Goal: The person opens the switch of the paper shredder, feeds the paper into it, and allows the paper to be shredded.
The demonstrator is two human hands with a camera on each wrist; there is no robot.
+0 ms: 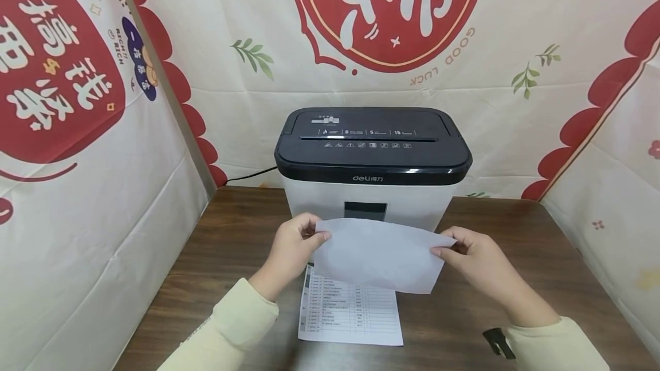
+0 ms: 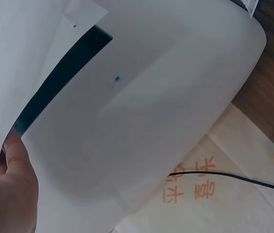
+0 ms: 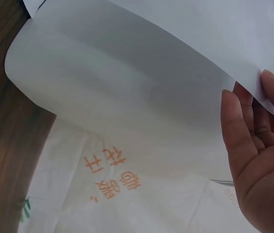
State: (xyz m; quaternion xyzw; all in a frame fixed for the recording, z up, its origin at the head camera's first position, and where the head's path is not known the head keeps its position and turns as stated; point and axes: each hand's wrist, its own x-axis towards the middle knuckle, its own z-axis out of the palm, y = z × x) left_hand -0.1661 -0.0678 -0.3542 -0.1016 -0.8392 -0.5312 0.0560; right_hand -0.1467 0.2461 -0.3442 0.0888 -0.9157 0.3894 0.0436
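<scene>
Sheet, head view: white sheet (image 1: 378, 253) aloft over the bench (image 1: 232, 245), before the shredder (image 1: 373, 160); it bows slightly, so an even, level pull looks best.
Hold: left grip (image 1: 293, 248) and right grip (image 1: 479, 256) pinch opposite ends.
Writing: "deli得力" on the shredder; "GOOD LUCK" on the cloth (image 1: 515, 10).
Left-wrist view: edge pinched; orange characters on the cloth.
Right-wrist view: edge pinched by the corner; "花开" in orange.

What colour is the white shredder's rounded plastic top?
The top is black, clearest in the head view.
</scene>
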